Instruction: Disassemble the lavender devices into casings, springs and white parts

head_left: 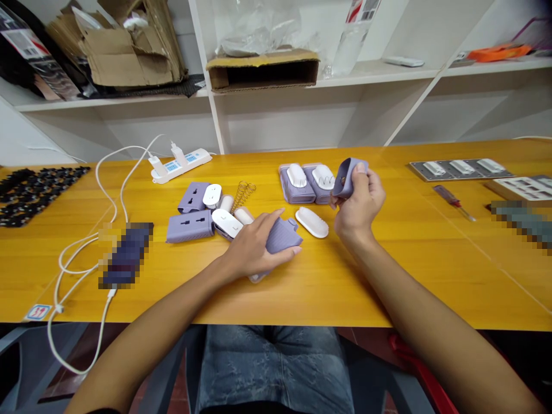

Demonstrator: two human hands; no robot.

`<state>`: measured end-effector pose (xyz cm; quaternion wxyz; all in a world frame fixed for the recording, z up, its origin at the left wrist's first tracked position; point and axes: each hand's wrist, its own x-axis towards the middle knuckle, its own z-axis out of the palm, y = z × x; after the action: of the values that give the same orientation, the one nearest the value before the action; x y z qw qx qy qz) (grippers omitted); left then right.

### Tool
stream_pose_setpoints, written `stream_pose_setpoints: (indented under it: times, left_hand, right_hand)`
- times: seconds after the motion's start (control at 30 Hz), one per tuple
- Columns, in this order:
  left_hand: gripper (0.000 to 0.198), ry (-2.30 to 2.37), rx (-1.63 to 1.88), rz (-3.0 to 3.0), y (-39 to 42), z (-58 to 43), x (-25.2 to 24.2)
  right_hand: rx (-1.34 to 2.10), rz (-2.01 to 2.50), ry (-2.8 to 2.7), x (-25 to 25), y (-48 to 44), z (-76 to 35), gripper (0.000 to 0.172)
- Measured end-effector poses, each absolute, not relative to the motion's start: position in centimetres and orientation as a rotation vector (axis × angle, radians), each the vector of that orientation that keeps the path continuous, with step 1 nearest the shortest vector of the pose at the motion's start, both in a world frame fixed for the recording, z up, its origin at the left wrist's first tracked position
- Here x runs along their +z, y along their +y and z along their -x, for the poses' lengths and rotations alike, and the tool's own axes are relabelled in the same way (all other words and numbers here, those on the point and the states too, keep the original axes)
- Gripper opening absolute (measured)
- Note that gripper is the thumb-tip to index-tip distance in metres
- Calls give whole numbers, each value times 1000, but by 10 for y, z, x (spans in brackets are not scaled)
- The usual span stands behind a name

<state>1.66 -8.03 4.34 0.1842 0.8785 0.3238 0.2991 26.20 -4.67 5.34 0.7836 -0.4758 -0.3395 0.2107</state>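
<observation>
At the table [414, 270], the right hand [361, 202] grips a purple sleeve [345, 179] (left hand [253, 244] around a ridged casing [282, 236]).

A white power strip [184, 164] lies along the back of the yellow worktop [431, 270], with two white plugs [177, 153] in it. A white cable [61, 264] loops down the left side, over the front edge and back up into the lower end of a dark phone [129, 253], which is partly blurred. Small black parts [38, 187] cover the far left, and a numbered sticker [38, 312] sits near the front edge. At right lies a screwdriver [448, 196]. On the white shelf [293, 118] behind stand a torn, open cardboard box [129, 60], a flatter box [264, 80] beneath clear plastic [263, 29], and an orange object [498, 53].
</observation>
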Motion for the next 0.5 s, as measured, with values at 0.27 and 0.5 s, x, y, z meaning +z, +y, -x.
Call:
stream_pose_setpoints:
  times: [0.27,0.5]
  left_hand:
    - [83,947,766,-2478,-81,-16,46]
    - [82,1007,637,-2489,-79,-16,49]
  right_hand:
    - [572,1039,-781,47,-44,-266,47]
    - [615,992,-790,56,-53,-254,44]
